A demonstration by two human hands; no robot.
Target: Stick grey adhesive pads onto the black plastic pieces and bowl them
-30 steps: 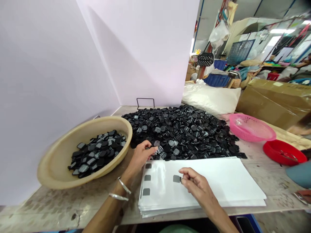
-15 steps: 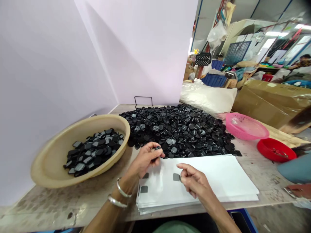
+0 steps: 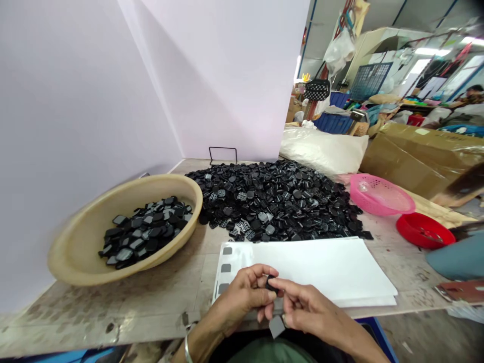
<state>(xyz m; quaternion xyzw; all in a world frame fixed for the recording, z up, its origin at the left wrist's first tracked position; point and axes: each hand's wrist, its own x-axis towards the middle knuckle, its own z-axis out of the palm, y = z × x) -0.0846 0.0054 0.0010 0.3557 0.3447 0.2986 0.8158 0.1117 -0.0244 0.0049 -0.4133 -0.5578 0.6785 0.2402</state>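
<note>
My left hand (image 3: 242, 297) and my right hand (image 3: 306, 310) meet low in the picture, just over the near edge of the white sheet stack (image 3: 321, 262). Together they pinch a small black plastic piece (image 3: 270, 283) between the fingertips. A small grey square sticker (image 3: 277, 326) hangs below my right fingers. More grey stickers (image 3: 226, 267) sit in a column at the sheet's left edge. Behind the sheets lies a big heap of black pieces (image 3: 276, 204). A tan bowl (image 3: 94, 242) at the left holds several more black pieces.
A pink basket (image 3: 380, 194) and a red dish (image 3: 425, 230) stand at the right of the table (image 3: 113, 312). A white filled bag (image 3: 325, 148) and brown cartons (image 3: 423, 154) lie behind them. White walls close off the left and back. A person sits far right in the background.
My left hand took a black piece from the heap and drew back to me. My right hand lifted a grey sticker off the sheet and joined it near the table edge.
</note>
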